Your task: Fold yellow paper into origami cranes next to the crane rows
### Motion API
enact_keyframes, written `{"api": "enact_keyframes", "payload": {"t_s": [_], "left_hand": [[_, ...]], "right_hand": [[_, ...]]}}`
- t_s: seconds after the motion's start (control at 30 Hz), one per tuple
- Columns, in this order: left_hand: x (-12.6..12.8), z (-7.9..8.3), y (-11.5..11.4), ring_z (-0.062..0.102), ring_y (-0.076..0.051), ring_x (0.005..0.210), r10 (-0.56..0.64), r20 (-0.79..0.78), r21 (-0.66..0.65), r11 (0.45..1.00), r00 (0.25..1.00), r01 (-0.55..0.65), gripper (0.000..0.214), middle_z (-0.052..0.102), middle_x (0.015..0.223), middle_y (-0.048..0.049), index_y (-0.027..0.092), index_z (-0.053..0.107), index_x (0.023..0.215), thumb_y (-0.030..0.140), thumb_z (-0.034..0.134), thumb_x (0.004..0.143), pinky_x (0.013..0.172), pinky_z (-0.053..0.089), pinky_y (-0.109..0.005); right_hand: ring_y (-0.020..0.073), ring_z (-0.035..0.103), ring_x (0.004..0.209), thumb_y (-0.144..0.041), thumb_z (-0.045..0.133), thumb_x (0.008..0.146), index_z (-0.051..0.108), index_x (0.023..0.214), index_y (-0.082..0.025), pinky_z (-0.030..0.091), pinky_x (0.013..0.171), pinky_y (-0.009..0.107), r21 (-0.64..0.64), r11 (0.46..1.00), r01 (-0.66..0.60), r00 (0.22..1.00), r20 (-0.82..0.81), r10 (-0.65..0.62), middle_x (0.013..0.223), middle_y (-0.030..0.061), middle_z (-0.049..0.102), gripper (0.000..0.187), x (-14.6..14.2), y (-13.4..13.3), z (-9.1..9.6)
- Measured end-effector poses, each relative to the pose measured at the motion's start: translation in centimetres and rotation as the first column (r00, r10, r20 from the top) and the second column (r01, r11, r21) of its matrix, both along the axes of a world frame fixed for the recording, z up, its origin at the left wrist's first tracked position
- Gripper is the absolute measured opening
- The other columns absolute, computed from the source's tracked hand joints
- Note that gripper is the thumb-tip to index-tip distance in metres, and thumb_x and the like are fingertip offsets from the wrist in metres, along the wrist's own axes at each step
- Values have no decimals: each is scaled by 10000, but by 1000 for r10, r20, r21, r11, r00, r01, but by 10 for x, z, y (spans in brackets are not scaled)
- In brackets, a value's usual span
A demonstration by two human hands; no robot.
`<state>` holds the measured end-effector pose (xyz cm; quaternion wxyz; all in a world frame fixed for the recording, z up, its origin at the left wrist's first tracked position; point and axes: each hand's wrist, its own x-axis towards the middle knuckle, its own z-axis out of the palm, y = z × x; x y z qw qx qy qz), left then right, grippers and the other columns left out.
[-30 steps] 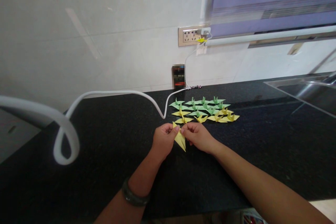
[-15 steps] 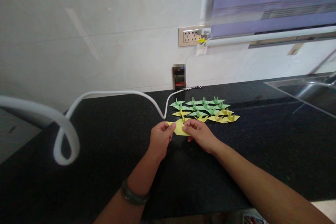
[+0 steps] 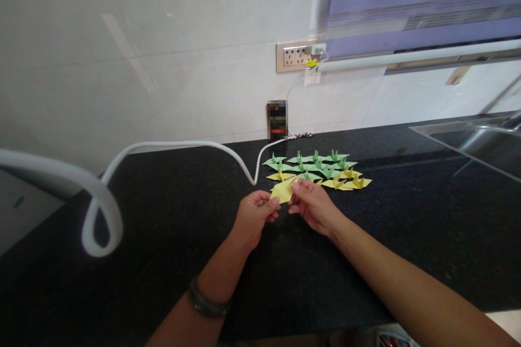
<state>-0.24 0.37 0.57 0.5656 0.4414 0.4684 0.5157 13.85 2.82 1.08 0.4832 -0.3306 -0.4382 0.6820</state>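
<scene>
A folded piece of yellow paper [image 3: 282,192] is held between my two hands above the dark countertop. My left hand [image 3: 255,214] pinches its lower left part, thumb on top. At the upper right corner my right hand [image 3: 314,204] grips it between thumb and fingers. Just behind the hands stand rows of folded paper cranes, green ones [image 3: 300,166] at the back and yellow ones [image 3: 355,182] nearer. The held paper and my fingers hide some of the front cranes.
A thick white cable [image 3: 179,143] loops across the left and runs over the black counter [image 3: 163,260] to the wall. A pixelated upright object [image 3: 277,119] leans there, below a socket plate [image 3: 290,57] with a white plug [image 3: 319,49]. At right lies a sink edge [image 3: 459,154].
The yellow paper has turned, its right end now raised and its left end lower. My right hand has shifted its hold to the upper right corner.
</scene>
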Motion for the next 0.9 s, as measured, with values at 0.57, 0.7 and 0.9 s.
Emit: {"api": "enact_keyframes", "payload": {"t_s": [0.57,0.7,0.9], "left_hand": [[5,2,-3,532,-118,670,283,-251,349,918,926,-187,192,572,748,-28,155,554,739,279,625,610,540,406,-192],[5,2,-3,531,-106,613,290,-276,327,925,916,-194,205,589,724,-26,153,577,756,294,620,613,521,401,-191],[6,-1,-1,544,-101,596,326,-218,322,914,920,-247,201,593,683,-15,146,572,735,292,627,609,541,420,-196]], "right_hand": [[74,420,451,-343,565,683,504,602,-160,364,451,205,361,933,-11,899,412,-149,537,-30,497,210,2,5,-12],[85,428,473,-355,553,693,511,607,-164,367,451,207,390,921,-19,885,435,-167,551,-22,507,214,1,5,-14],[89,432,482,-338,552,704,522,605,-161,351,462,210,448,894,-20,864,458,-210,543,-20,505,205,1,2,-11]]}}
